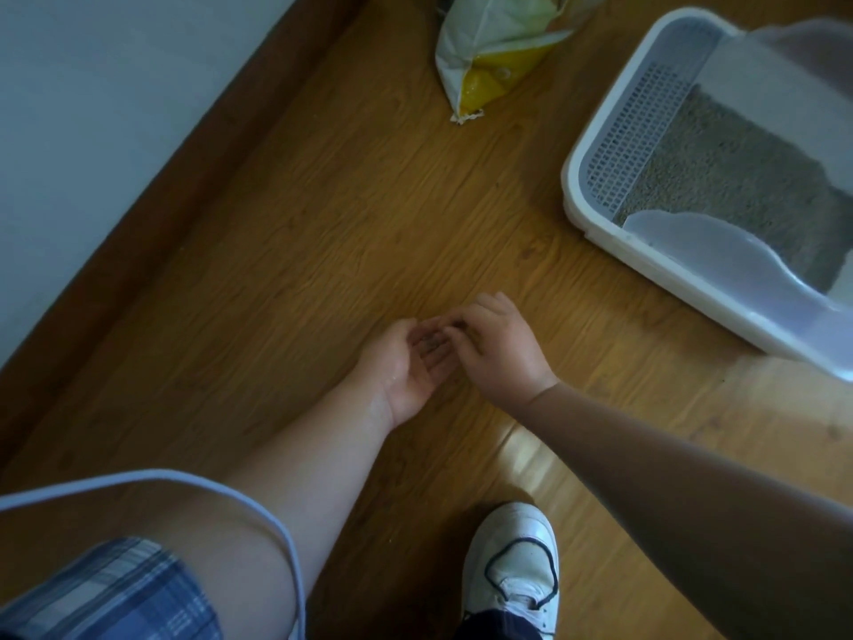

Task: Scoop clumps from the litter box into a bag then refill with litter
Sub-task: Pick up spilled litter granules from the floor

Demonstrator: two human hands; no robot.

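Observation:
My left hand (406,367) lies palm up and loosely cupped just above the wooden floor, with a few dark litter grains (431,346) on its fingers. My right hand (503,348) reaches over it, fingertips bunched and pinching at those grains. The white litter box (581,145) stands at the upper right, apart from both hands, with grey litter (738,177) inside, a slotted grid along its left side and a translucent guard (720,256) on its near rim. A white and yellow litter bag (498,53) lies on the floor at the top centre. No scoop is visible.
A brown baseboard (184,177) and a pale wall run diagonally along the left. My white shoe (512,565) stands on the floor below the hands. A plaid garment and a light cord cross the lower left corner.

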